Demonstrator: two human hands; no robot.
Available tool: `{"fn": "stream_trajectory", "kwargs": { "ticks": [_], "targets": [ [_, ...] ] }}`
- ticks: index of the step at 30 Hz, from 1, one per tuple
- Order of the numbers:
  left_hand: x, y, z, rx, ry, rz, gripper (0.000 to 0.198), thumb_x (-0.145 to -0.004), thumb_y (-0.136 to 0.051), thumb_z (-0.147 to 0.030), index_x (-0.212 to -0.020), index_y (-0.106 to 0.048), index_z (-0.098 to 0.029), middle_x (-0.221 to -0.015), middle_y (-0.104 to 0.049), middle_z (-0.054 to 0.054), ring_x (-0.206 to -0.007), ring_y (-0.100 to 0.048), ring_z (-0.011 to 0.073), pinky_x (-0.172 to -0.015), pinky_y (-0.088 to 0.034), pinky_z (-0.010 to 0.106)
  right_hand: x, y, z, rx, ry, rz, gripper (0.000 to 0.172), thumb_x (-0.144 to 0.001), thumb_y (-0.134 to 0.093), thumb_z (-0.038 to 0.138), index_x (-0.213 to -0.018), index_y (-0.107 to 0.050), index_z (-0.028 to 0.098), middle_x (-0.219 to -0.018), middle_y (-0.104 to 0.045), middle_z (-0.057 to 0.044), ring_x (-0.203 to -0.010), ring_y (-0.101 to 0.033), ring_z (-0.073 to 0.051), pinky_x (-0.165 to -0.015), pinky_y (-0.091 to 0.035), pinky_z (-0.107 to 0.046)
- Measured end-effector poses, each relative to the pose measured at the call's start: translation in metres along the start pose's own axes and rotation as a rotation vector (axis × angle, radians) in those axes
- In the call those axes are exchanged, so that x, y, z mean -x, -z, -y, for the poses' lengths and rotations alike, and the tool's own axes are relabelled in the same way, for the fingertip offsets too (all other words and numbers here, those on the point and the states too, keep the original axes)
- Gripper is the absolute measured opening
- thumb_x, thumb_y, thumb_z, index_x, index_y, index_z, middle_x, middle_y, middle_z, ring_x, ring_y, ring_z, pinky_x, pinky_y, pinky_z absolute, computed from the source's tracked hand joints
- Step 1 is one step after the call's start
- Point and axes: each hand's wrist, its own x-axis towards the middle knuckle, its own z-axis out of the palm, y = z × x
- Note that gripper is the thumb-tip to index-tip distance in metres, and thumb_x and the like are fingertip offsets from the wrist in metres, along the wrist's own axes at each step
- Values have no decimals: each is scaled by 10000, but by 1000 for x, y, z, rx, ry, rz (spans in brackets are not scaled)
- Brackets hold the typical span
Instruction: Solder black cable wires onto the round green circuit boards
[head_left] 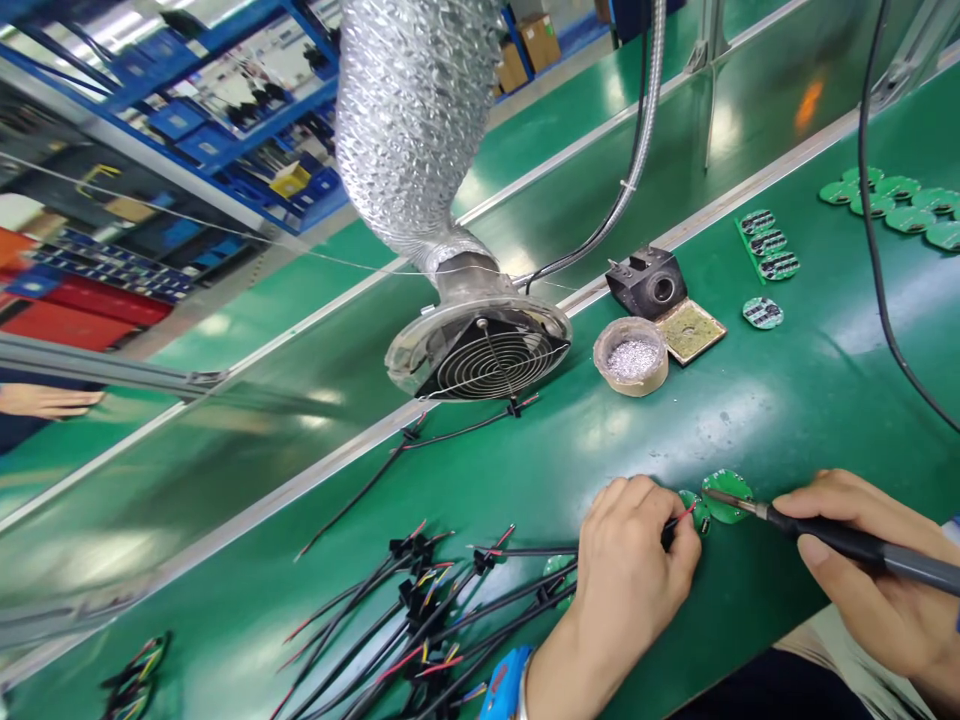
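My right hand [862, 560] is closed round the dark handle of a soldering iron [817, 535]. The iron's tip lies over a round green circuit board [727, 497] on the bench. A smaller green board [696, 512] sits just left of it, partly covered by my fingers. My left hand [637, 550] pinches a black cable [669, 533], whose red wire end points at the smaller board. Several black cables with bared red and coloured ends [442, 610] are spread to the left of my left wrist. Another green board [559, 570] shows partly beneath them.
A fume duct with a round fan guard [491, 365] hangs over the bench. Beyond my hands are a tub of silvery bits [632, 358], an iron stand [649, 283] and a sponge tray [691, 332]. Several boards [900, 200] lie far right, near a hanging black cord [870, 230].
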Motion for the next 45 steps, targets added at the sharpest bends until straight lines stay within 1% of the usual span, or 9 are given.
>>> {"fn": "stream_trajectory", "kwargs": {
  "ticks": [4,8,20,28,31,34,37,42,45],
  "targets": [
    [-5,-4,-2,-30,26,4,120,-812,-631,-124,-713,-614,-190,-707,-619,4,-689,-541,169,-643,-388,296,-2,2,-3,0,23,71,219,-849,-559,105,-1022,-641,212,-722,-575,6,-568,-542,-109,-471,-431,-240],
    [-6,-4,-3,-29,25,11,119,-814,-640,-125,-716,-619,-189,-710,-622,2,-692,-541,168,-644,-392,295,-4,2,-3,0,35,113,232,-853,-550,99,-1038,-636,209,-733,-583,-4,-582,-559,-117,-472,-446,-239],
    [-5,-4,-1,-24,18,19,113,-815,-646,-127,-727,-631,-195,-714,-633,-4,-685,-565,164,-660,-410,292,-3,4,-3,-17,35,127,235,-859,-545,102,-1055,-626,203,-750,-605,-15,-605,-577,-125,-494,-467,-248],
    [-6,-7,-1,-53,18,3,113,-812,-648,-125,-724,-629,-193,-716,-637,-3,-682,-572,167,-657,-416,296,-4,2,-3,-28,60,147,241,-859,-546,101,-1069,-620,195,-722,-608,-4,-589,-566,-113,-484,-460,-237],
    [-7,-7,0,-56,15,7,114,-808,-647,-122,-723,-630,-195,-718,-638,-5,-682,-573,166,-657,-418,295,-6,1,0,-30,63,125,236,-855,-542,99,-1053,-625,196,-728,-635,-8,-597,-579,-121,-502,-475,-248],
    [-7,-6,0,-61,18,13,119,-810,-637,-122,-719,-628,-198,-717,-636,-5,-685,-574,165,-658,-419,291,-5,1,3,-29,40,62,218,-844,-546,104,-1011,-643,204,-704,-627,-2,-586,-579,-129,-498,-463,-259],
    [-8,-5,-1,-63,27,21,122,-816,-630,-128,-719,-631,-202,-713,-634,-4,-682,-572,164,-658,-417,287,-2,2,3,-30,4,6,214,-847,-560,115,-1010,-655,215,-720,-620,-6,-605,-587,-141,-522,-461,-279],
    [-11,-3,-3,-76,25,52,127,-810,-630,-125,-707,-629,-200,-703,-619,-5,-670,-557,161,-646,-409,287,1,7,-1,13,-53,-20,190,-864,-575,152,-1009,-660,240,-798,-638,-32,-689,-615,-175,-535,-461,-299],
    [-13,-3,-3,-80,27,67,125,-805,-637,-125,-704,-628,-198,-693,-611,-8,-663,-551,160,-636,-402,285,0,8,-4,9,-59,-25,193,-869,-576,159,-1020,-659,246,-785,-628,-25,-678,-603,-174,-547,-467,-310]
  ]
}}
